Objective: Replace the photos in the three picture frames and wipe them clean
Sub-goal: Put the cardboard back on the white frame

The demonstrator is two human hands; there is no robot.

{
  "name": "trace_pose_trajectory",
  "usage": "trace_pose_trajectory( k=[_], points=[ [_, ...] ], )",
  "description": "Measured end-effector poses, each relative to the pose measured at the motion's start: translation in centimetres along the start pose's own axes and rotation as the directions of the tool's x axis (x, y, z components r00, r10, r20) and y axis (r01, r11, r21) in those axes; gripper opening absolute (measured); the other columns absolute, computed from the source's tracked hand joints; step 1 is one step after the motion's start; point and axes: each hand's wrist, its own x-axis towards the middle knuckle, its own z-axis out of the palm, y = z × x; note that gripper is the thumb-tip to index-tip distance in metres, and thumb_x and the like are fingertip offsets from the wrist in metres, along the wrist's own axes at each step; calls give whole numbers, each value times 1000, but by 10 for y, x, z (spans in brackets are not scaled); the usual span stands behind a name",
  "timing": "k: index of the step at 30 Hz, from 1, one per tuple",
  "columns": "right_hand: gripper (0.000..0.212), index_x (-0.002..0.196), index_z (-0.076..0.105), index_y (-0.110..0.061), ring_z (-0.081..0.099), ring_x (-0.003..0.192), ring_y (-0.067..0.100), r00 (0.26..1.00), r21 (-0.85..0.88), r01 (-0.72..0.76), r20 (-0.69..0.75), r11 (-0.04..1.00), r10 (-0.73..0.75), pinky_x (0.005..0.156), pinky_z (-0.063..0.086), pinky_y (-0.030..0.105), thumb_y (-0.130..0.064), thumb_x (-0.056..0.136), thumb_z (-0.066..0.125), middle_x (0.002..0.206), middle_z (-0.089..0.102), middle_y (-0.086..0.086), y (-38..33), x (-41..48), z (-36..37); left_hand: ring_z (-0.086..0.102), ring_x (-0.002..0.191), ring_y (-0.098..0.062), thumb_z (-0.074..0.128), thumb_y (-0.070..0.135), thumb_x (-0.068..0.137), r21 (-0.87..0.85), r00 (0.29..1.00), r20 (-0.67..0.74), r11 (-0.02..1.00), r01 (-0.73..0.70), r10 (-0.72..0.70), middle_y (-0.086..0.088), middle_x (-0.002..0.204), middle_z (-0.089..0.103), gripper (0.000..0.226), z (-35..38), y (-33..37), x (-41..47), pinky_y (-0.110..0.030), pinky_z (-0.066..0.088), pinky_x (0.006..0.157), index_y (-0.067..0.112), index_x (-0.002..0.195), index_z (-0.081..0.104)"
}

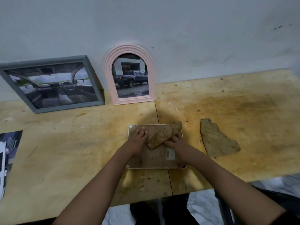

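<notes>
A white picture frame [154,167] lies face down near the table's front edge, its brown backing board [154,157] up, with a barcode sticker on it. My left hand [139,136] presses flat on the backing's upper left. A mottled brown cloth [164,135] lies slanted across the backing's upper right. My right hand [176,143] is at its lower edge, fingers tucked under it. A grey frame [90,67] with a car-interior photo and a pink arched frame [129,48] with a pickup-truck photo lean on the wall at the back.
A second brown cloth [217,140] with a ragged edge lies on the stained plywood table [243,103] to the right of the white frame. Loose printed photos [8,156] lie at the left edge. A seam runs through the tabletop under the white frame.
</notes>
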Motion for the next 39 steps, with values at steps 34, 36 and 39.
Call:
trace_pose_trajectory(
  k=[34, 36, 39],
  points=[
    [53, 124, 44, -6, 39, 115, 26, 746, 696, -284, -272, 659, 609, 86, 39, 28, -14, 77, 67, 124, 40, 13, 3, -19, 33, 50, 94, -32, 44, 4, 90, -595, 694, -506, 790, 150, -513, -15, 109, 49, 15, 51, -8, -35, -31, 36, 70, 2, 101, 53],
    [54, 123, 44, -7, 43, 113, 26, 784, 688, -343, -165, 639, 598, 85, 45, 32, -20, 77, 69, 124, 42, 13, 1, -14, 32, 50, 95, -31, 39, 5, 93, -606, 722, -438, 769, 204, -536, -16, 110, 49, 18, 54, -4, -35, -32, 40, 74, 1, 103, 53],
    [60, 125, 42, -7, 48, 111, 25, 803, 697, -367, -97, 615, 589, 71, 43, 25, -22, 76, 74, 127, 38, 11, -4, -10, 28, 54, 94, -29, 36, 4, 93, -596, 682, -460, 767, 238, -569, -15, 111, 52, 25, 55, 6, -33, -34, 46, 82, 1, 104, 58]
  ],
)
